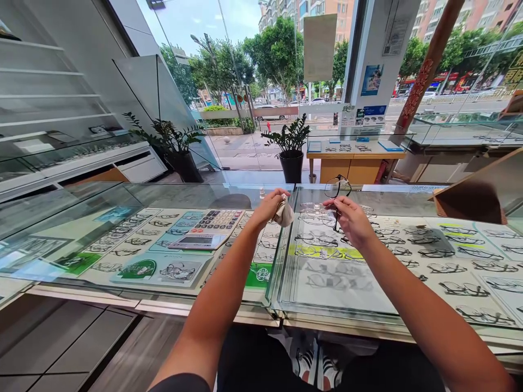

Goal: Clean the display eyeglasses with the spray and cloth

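"Any readable writing?"
"The green card (254, 281) has white print (263, 274), too small for me."
"Holding anything?"
"My left fingers (281, 192) clutch a cloth (285, 213); my right fingers (343, 203) pinch glasses (338, 186) above the glass counter (163, 308), rows of spectacles (463, 289) inside."

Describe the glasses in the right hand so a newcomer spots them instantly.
Find the long glass display counter, then the right hand above it. It pinches a dark-rimmed pair of glasses. The display glasses lie in rows below; this pair alone is held up in the air.
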`<state>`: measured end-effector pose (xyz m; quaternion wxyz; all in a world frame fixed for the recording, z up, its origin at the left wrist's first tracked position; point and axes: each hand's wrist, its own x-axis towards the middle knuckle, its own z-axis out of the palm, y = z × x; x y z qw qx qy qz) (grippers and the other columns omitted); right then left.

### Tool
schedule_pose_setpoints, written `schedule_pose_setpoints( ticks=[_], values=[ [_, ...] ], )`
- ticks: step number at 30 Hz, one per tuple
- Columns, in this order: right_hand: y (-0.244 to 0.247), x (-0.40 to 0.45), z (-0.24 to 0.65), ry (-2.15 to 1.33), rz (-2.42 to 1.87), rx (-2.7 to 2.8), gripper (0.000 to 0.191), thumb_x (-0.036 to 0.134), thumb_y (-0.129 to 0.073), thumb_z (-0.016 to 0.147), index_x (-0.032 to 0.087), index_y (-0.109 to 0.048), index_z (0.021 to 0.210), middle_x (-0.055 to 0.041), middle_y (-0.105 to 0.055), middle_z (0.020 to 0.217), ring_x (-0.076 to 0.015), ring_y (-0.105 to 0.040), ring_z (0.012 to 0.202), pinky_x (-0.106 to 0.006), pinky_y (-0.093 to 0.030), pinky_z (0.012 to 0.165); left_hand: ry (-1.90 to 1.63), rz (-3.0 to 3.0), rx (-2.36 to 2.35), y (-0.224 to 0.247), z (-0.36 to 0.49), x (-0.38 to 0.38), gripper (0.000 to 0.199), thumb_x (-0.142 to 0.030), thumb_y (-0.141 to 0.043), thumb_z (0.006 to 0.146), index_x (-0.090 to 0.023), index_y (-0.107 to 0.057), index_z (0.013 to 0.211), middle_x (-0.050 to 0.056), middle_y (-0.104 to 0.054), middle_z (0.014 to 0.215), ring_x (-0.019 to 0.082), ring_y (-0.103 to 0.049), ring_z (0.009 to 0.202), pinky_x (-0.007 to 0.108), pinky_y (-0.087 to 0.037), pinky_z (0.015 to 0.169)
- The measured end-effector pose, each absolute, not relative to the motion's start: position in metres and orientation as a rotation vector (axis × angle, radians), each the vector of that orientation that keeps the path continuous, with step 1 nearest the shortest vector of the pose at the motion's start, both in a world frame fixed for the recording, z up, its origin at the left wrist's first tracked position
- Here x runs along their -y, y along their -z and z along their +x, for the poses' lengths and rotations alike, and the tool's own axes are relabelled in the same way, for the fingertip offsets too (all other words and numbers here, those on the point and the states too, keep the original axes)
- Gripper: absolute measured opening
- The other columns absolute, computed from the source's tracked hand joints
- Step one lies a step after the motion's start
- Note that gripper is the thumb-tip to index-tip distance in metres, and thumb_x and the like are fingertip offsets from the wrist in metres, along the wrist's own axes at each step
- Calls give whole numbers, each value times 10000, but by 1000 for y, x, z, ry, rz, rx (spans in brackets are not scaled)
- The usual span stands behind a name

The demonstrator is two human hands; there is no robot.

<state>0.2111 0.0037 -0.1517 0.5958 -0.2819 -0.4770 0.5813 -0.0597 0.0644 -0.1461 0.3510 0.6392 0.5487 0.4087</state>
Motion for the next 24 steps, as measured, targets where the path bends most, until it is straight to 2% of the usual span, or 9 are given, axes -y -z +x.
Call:
schedule_pose_setpoints(
  ticks=[2,4,8,14,18,20,22,24],
  values=[
    [150,-2,210,-1353,-654,1107,208,478,-843,834,285,-765,837,-27,-815,1043,-220,-683,1020,-375,-492,989,-1113,1593,-1288,143,-49,-57,407,-422,-486,901,-226,-642,1222,0,-586,802,157,-554,651,264,-455,604],
    [148,0,208,-1354,-640,1106,216,489,-850,825,288,-774,841,-34,-819,1063,-235,-689,1097,-390,-486,1050,-1161,1476,-1118,141,-37,-49,451,-458,-606,859,-222,-620,1244,0,-621,865,136,-569,662,248,-463,604],
    [145,4,204,-1373,-595,1114,217,495,-874,807,291,-811,841,-47,-826,1109,-263,-665,1265,-412,-420,1190,-1124,1179,-746,139,-19,-31,489,-390,-887,747,-196,-658,1132,3,-677,898,107,-611,687,215,-470,604],
    [149,2,203,-1392,-590,1189,201,485,-866,830,287,-836,848,-52,-812,1142,-269,-639,1303,-414,-377,1231,-989,1186,-670,138,-10,-18,460,-434,-911,796,-210,-683,1126,10,-733,911,94,-627,662,190,-449,578],
    [150,2,203,-1342,-669,1190,237,513,-885,785,288,-824,827,-30,-798,979,-256,-667,1149,-406,-418,1166,-990,1198,-618,140,-11,-18,501,-547,-888,807,-219,-687,1129,17,-731,910,117,-646,693,204,-470,601],
    [151,2,203,-1327,-701,1204,250,518,-888,778,284,-823,837,-20,-786,932,-241,-667,1052,-396,-452,1104,-988,1230,-559,142,-11,-19,591,-569,-926,752,-225,-680,1165,36,-742,982,145,-681,774,223,-505,650],
    [152,3,202,-1337,-710,1219,253,518,-882,788,279,-823,846,-18,-783,928,-226,-658,987,-382,-481,1028,-989,1291,-523,144,-9,-19,684,-471,-1001,669,-237,-658,1213,45,-742,1056,168,-701,863,240,-533,719],
    [154,3,201,-1355,-705,1220,254,521,-881,790,279,-822,844,-18,-781,922,-217,-648,938,-371,-495,961,-1025,1337,-564,147,-7,-20,679,-352,-1013,653,-241,-647,1214,36,-735,1061,164,-696,883,242,-531,759]
  ],
)
